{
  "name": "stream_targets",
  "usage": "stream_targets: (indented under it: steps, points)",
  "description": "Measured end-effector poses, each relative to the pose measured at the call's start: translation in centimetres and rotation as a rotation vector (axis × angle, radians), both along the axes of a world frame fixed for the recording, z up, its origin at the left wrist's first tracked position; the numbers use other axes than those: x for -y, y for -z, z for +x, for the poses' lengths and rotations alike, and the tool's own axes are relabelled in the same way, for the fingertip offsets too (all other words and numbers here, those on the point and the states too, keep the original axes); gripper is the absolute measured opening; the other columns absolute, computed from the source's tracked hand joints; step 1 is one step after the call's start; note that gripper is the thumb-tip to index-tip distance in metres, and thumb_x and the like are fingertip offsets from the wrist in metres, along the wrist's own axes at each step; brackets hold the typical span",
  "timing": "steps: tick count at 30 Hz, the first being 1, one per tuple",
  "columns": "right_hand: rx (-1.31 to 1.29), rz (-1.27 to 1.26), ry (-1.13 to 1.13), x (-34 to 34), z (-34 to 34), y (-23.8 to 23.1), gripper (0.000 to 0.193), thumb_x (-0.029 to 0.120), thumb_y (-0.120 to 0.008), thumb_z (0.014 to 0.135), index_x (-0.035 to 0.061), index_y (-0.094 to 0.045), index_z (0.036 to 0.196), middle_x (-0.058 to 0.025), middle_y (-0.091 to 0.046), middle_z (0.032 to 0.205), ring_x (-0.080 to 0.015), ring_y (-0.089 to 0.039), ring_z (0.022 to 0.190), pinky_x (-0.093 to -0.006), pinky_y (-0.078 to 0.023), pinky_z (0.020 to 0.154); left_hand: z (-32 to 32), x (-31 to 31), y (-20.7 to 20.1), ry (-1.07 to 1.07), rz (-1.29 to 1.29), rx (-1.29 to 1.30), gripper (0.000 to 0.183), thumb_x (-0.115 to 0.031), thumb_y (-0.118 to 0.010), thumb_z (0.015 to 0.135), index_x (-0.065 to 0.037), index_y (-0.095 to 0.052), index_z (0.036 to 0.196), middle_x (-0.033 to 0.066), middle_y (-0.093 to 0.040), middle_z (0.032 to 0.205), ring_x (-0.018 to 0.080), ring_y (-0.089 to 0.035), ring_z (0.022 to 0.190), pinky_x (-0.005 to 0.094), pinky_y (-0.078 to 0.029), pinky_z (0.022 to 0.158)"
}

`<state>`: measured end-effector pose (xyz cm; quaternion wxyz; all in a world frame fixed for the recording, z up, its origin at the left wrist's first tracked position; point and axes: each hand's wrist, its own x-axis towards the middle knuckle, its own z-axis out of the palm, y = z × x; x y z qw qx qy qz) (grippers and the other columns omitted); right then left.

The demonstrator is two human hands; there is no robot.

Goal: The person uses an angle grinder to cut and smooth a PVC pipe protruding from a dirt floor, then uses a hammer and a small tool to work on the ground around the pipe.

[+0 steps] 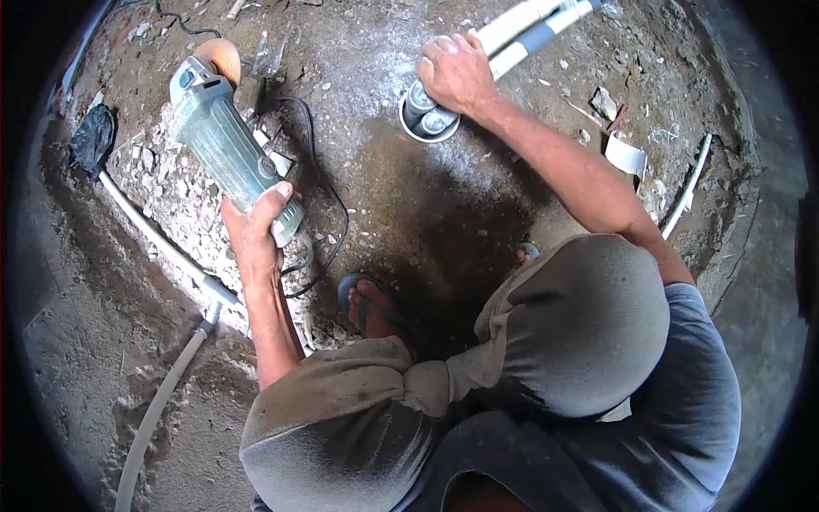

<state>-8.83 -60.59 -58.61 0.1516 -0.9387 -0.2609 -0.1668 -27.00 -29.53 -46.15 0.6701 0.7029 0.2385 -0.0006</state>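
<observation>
My left hand [256, 224] is wrapped around the rear end of a grey-green angle grinder [223, 136]. The grinder points away to the far left, with an orange-tan disc [220, 60] at its head. A black cord [317, 171] loops over the ground beside it. Farther off to the right, my right hand [458, 72] grips white and grey plastic pipes [539, 47]. Just below that hand, two rounded grey pipe ends [435, 119] sit inside a white round pipe rim [403, 119]. My palm hides where the pipes meet the rim.
Broken rubble [171, 175] lies under and beside the grinder. A pale conduit [158, 229] with a joint runs along the left, near a black plastic bag [91, 141]. At right are a white scrap [625, 156] and a thin pipe [689, 186]. My sandaled foot [371, 305] stands in the middle.
</observation>
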Motion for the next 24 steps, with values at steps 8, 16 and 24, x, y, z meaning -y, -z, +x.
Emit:
stream_targets:
  steps: [8,16,24]
  points:
    - [-0.182,-0.155,0.053,2.4,-0.4,1.8,0.041,0.039,-0.053,0.100,0.0085,-0.074,0.116,-0.0244,-0.071,0.118,-0.0384,-0.065,0.114,-0.0566,-0.041,0.107,1.0,-0.8,-0.5,0.007,-0.003,-0.050,0.050,-0.025,-0.077,0.077,0.002,-0.062,0.116,0.0093,-0.065,0.087,0.0171,-0.062,0.065,0.0306,-0.051,0.055]
    - [-0.056,0.059,0.243,3.0,-0.2,2.8,0.033,0.029,-0.058,0.099,0.0046,-0.069,0.118,-0.0207,-0.065,0.125,-0.0374,-0.060,0.120,-0.0623,-0.030,0.118,1.1,0.3,0.3,-0.003,-0.012,-0.065,0.052,-0.026,-0.078,0.078,0.002,-0.061,0.119,0.0096,-0.066,0.094,0.0187,-0.063,0.075,0.0330,-0.052,0.064]
    - [-0.115,0.085,0.016,1.6,-0.6,1.4,0.024,0.026,-0.062,0.087,0.0081,-0.071,0.099,-0.0165,-0.072,0.097,-0.0358,-0.068,0.108,-0.0610,-0.032,0.120,0.9,1.1,1.0,0.017,-0.058,-0.076,0.052,-0.023,-0.078,0.080,0.001,-0.060,0.123,0.0078,-0.064,0.094,0.0178,-0.062,0.073,0.0316,-0.052,0.064]
